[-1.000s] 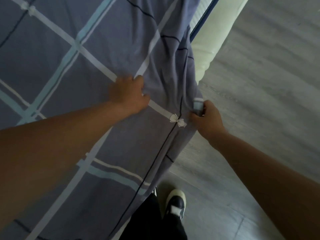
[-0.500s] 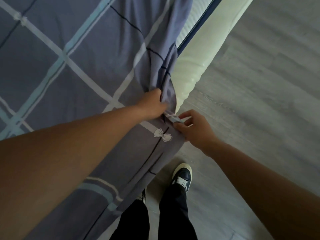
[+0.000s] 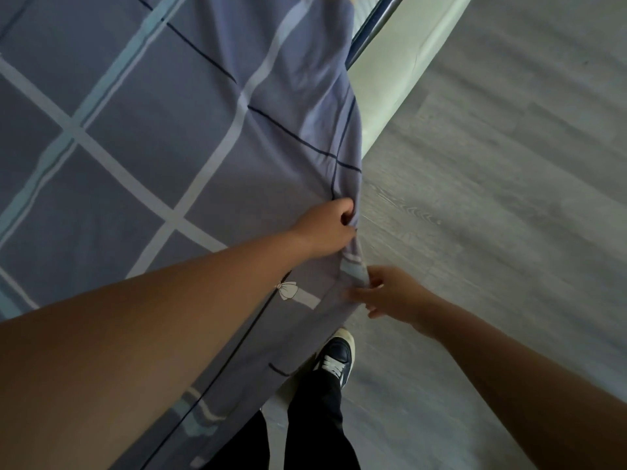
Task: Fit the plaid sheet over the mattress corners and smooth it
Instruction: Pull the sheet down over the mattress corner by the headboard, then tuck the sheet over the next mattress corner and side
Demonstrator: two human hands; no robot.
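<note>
The plaid sheet (image 3: 163,137), blue-grey with white, teal and dark lines and a small white bow print, covers the mattress and hangs over its right side. My left hand (image 3: 327,228) is closed on a bunched fold of the sheet at the mattress edge. Just below it, my right hand (image 3: 390,293) pinches the hanging hem of the sheet between thumb and fingers. The mattress edge (image 3: 368,27) with dark piping shows bare at the top. Below it runs the pale green bed base (image 3: 397,69).
Grey wood-look floor (image 3: 509,198) fills the right side. My dark trouser legs and one dark shoe (image 3: 336,359) with a white sole stand beside the bed at the bottom centre.
My left hand slid right from the top of the sheet to the mattress edge and gathered a fold. My right hand stayed at the hem, shifting its grip.
</note>
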